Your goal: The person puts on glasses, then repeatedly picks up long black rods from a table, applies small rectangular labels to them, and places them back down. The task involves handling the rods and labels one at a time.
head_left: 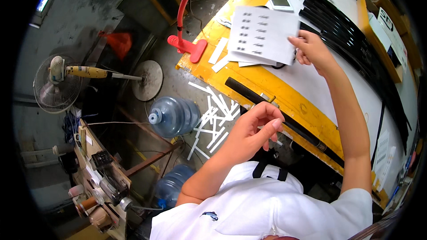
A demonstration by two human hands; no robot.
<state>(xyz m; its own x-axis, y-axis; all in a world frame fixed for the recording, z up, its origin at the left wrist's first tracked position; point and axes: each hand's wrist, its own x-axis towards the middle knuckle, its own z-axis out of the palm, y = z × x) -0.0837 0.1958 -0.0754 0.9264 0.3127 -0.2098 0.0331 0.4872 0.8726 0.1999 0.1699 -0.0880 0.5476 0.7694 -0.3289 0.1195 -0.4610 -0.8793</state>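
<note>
The left hand (pixel 251 135) hangs with fingers loosely curled and nothing visible in their hold, hiding part of a black tube (pixel 304 132) along the edge of the table (pixel 307 110). Over the tabletop, the printed sheet (pixel 276 38) is pinched at its right edge by the right hand (pixel 311 51), probably to leave the print uncovered. It partly covers other papers (pixel 249 58); the fingertips behind it are hidden.

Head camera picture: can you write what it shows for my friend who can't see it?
A person's right hand holds a white printed sheet above a yellow-edged workbench; the left hand curls loosely near a black tube. On the floor to the left are white strips and blue water jugs.
</note>
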